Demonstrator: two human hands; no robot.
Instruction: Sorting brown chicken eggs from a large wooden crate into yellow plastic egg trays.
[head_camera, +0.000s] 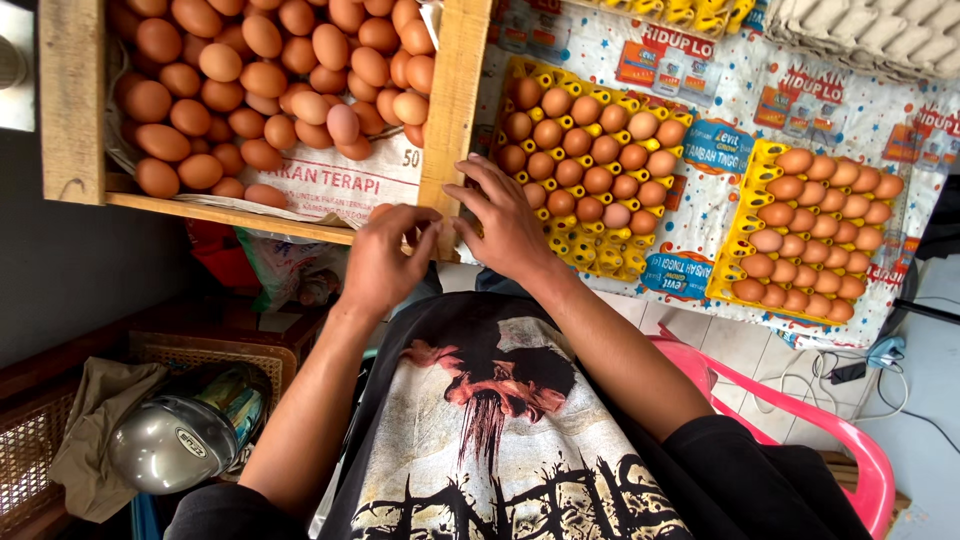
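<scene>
Both hands meet mid-frame at crate edge: left hand (385, 262) pinched shut, contents hidden; right hand (505, 222) fingers spread open, nr yellow egg tray (520, 72).

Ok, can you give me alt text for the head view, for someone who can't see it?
A seated person's left hand and right hand meet, fingertips together, at the edge of a wooden crate piled with brown eggs. Right of it, two yellow trays of eggs lie on a printed sheet; a pink plastic chair stands lower right.
</scene>
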